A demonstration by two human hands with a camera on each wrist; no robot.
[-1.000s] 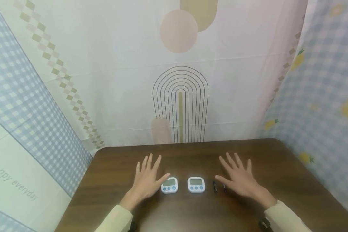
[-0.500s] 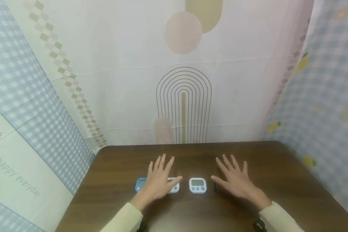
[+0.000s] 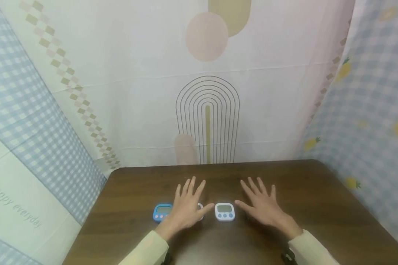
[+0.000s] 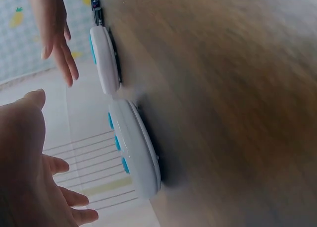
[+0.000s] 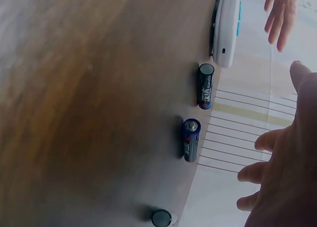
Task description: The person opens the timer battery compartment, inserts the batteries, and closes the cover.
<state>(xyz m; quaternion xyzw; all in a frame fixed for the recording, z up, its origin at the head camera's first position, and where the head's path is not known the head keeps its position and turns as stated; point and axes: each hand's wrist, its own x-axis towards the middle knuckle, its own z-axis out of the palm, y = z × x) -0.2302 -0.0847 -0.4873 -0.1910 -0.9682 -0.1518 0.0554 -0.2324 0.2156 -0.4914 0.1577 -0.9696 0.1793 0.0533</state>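
Grip is released on both sides. Left hand (image 3: 187,209) hovers above a white digital timer (image 4: 132,147); right hand (image 3: 266,209) hovers above cylindrical batteries (image 5: 205,88) on the desk (image 3: 335,209).

The desk (image 3: 96,228) runs dark brown with wood grain, carrying a blue timer (image 3: 163,210) with pink buttons (image 3: 157,216), white timers (image 3: 224,212) with blue buttons (image 3: 224,215), and black-and-blue batteries (image 5: 191,146)! Behind the desk, a white curtain (image 3: 136,95) shows a pink circle (image 3: 207,36) and dark-lined arches (image 3: 207,92); left and right of the desk, blue-and-white checked cloths (image 3: 20,77), the right one sporting yellow pineapples (image 3: 343,70).
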